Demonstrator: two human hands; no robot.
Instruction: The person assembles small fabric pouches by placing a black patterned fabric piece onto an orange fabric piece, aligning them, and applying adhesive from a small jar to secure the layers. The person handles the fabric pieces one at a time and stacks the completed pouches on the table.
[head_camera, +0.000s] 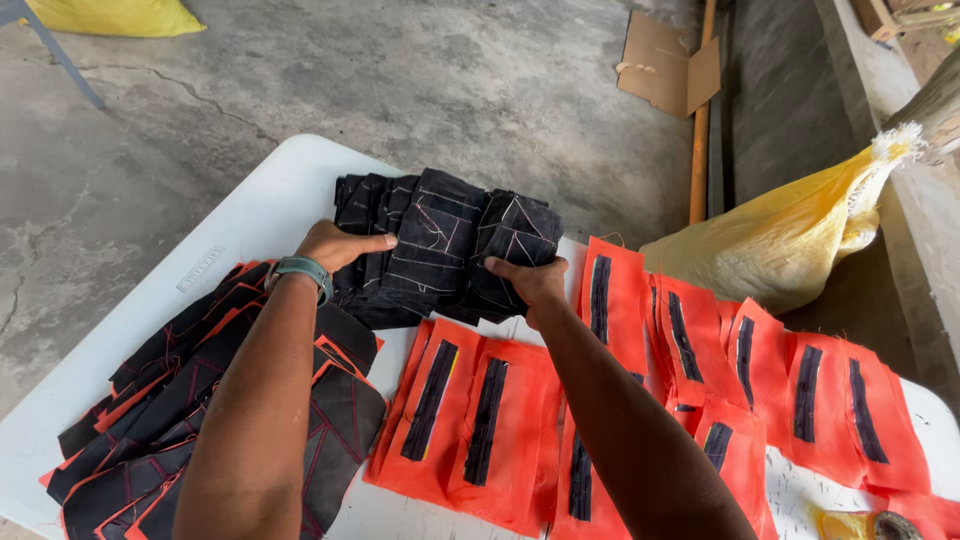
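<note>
Dark fabric pieces (440, 245), stacked in a thick bundle with pale chalk lines across them, sit at the centre of the frame on the far edge of a white table (250, 215). Left hand (335, 247) presses on the bundle's left side, fingers flat on top and thumb stretched along the cloth, a teal wristband (300, 268) on that wrist. Right hand (530, 280) is curled around the bundle's lower right corner, fingers tucked under and gripping the cloth. Both hands are closed on the same stack, one at each end.

Down at lower left, another heap of dark pieces with orange stitching (210, 400) fans out over the table, partly under the left forearm. Across the bottom centre and out to the right, orange fabric panels (470, 420) with dark vertical strips lie overlapping in a loose row, reaching almost to the table's right edge.

Beyond the table, a grey concrete floor (300, 80), cracked and stained, fills the upper half. A yellow sack (790, 235) leans at the right, just past the orange panels. A piece of flattened cardboard (665, 65) rests at upper right beside an orange pole (700, 120) running up the frame. More yellow material (115, 17) shows at the top left corner.
</note>
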